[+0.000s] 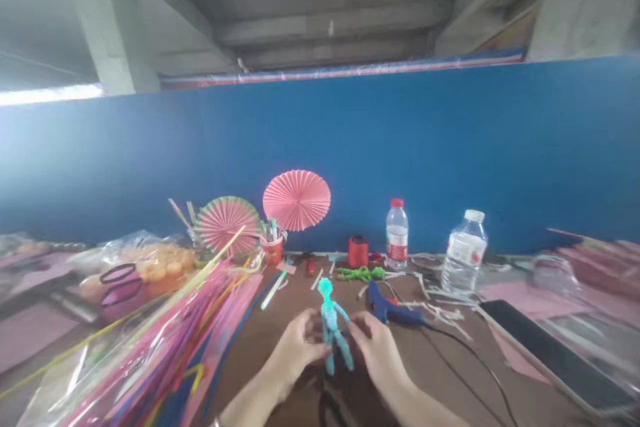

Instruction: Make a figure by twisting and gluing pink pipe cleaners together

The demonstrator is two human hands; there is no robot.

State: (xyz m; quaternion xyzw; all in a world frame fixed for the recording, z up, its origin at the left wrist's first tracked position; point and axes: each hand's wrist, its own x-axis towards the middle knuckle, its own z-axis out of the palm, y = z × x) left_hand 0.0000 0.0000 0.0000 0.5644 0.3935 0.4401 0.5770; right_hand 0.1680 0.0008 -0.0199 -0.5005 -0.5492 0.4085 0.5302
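Observation:
A small turquoise doll (pixel 330 320), apparently bent from fuzzy pipe cleaners, is held upright just above the brown table in the middle of the head view. It has a round head, a thin body, two legs and an arm reaching right. My left hand (pixel 299 341) is closed about its left side, with thumb and fingers by the body and hiding that arm. On the other side, my right hand (pixel 377 345) pinches the end of the right arm. A blue glue gun (pixel 393 310) lies just beyond my right hand, its cord running toward the front right.
Bundled coloured pipe cleaners (pixel 165 340) in plastic fill the left. Behind are pink paper fans (pixel 297 200), a red pen cup (pixel 273 251), green cord (pixel 361 273), and a red-capped bottle (pixel 397 237). A larger bottle (pixel 465 253) and a phone (pixel 555 353) are at right.

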